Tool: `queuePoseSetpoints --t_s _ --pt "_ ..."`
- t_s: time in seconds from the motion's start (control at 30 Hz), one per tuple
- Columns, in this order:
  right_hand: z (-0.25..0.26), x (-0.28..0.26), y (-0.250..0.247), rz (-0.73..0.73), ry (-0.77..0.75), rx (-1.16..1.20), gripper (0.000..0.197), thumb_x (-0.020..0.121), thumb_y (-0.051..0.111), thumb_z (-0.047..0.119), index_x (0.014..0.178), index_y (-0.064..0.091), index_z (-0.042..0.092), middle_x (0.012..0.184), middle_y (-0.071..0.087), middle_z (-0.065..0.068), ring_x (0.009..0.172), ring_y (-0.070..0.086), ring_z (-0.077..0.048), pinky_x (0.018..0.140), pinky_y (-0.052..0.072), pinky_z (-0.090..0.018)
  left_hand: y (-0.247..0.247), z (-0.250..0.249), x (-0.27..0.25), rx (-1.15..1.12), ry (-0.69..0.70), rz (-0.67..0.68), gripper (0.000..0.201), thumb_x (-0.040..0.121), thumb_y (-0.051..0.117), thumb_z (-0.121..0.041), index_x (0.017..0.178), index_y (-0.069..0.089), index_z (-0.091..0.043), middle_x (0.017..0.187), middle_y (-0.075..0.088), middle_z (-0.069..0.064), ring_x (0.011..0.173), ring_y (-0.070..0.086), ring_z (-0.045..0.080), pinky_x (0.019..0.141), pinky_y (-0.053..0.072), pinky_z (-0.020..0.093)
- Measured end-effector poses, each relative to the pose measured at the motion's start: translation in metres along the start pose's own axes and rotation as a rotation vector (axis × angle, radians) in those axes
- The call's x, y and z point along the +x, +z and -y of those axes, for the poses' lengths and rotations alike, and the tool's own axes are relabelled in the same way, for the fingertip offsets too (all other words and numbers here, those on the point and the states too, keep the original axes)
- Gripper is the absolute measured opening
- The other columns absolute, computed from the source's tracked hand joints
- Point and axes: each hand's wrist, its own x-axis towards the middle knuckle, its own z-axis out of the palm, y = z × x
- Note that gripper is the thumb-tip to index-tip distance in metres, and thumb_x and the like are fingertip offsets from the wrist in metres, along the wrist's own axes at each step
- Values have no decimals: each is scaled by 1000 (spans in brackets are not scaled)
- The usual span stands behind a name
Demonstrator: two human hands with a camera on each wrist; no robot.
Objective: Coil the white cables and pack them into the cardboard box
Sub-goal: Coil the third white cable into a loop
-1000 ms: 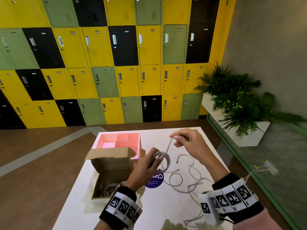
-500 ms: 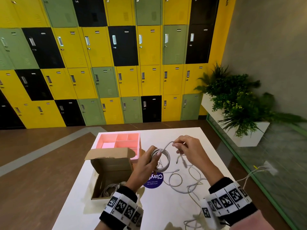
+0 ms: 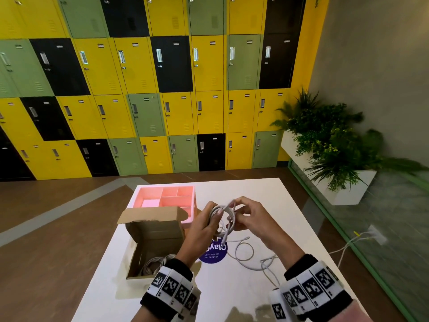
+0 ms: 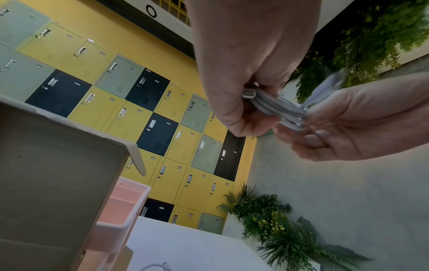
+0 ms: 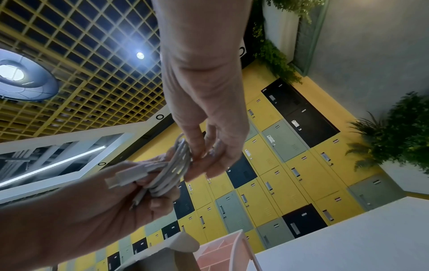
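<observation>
My left hand (image 3: 214, 214) grips a coil of white cable (image 3: 224, 220) above the table, fingers curled through the loops. Close against it on the right, my right hand (image 3: 234, 205) pinches the cable's strand at the top of the coil. In the left wrist view the coil (image 4: 275, 108) is squeezed between both hands. The right wrist view shows the coil (image 5: 173, 171) with a connector (image 5: 121, 178) sticking out over my left palm. A short tail hangs below the coil. The cardboard box (image 3: 153, 242) stands open at the left, a coiled cable (image 3: 155, 263) inside.
Another loose white cable (image 3: 246, 255) lies in loops on the white table (image 3: 232, 293) under my right forearm. A pink divided tray (image 3: 167, 198) sits behind the box. A round purple sticker (image 3: 214, 253) is on the table. A planter (image 3: 343, 189) stands to the right.
My right hand has come in leftward to the coil, laying the last stretch of cable onto it. The free length between the hands is gone and only a short tail hangs.
</observation>
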Motion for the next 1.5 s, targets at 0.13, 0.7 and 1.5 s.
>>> queuePoseSetpoints --t_s 0.13,0.7,1.5 --pt "4 -7 6 107 47 -95 29 103 35 15 113 62 12 99 71 -9 84 64 -7 63 43 -6 -3 5 1 5 -18 -25 24 97 42 -33 100 52 -11 83 59 7 72 60 24 64 55 28" --pt "9 -13 19 149 201 -37 58 99 13 54 80 48 12 84 58 -3 74 54 -7 64 42 -12 0 3 -1 163 97 -49 14 99 42 -27 96 50 -16 79 59 -8 68 56 3 63 45 18" --pt "19 -15 3 452 108 -222 15 97 53 22 109 54 13 94 67 -9 72 67 -14 65 53 -19 -11 -11 -3 468 303 22 38 90 54 3 126 53 -13 108 52 1 91 52 8 73 47 9"
